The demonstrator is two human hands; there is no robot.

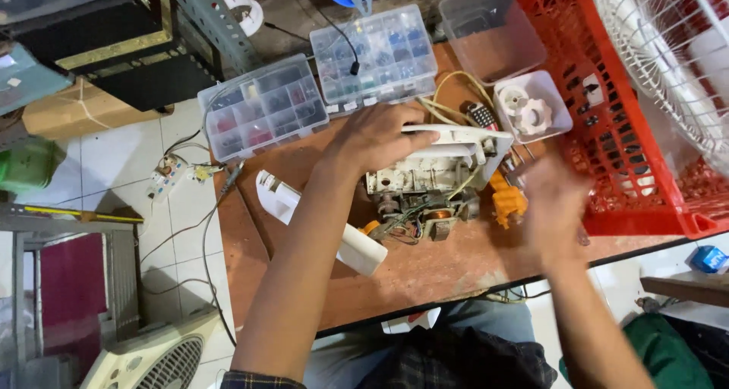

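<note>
Left hand (pixel 377 136) grips white motor housing (pixel 448 157) on workbench (pixel 425 271)

- Brown wooden surface (pixel 425 271)
- 2 clear compartment boxes (pixel 262 106) on it
- opened white motor housing (pixel 429 180)
- red crate (pixel 607 131)
- white handle piece (pixel 319 222)

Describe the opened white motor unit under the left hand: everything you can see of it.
The white motor unit lies on the brown table, its plastic housing open. Inside show a cream frame, a copper-wound coil, metal parts and loose coloured wires spilling toward the front edge. The left hand rests on its top left, fingers on a white cover plate. The right hand, blurred, hovers at its right end; contact cannot be told. An orange part lies beside it.
</note>
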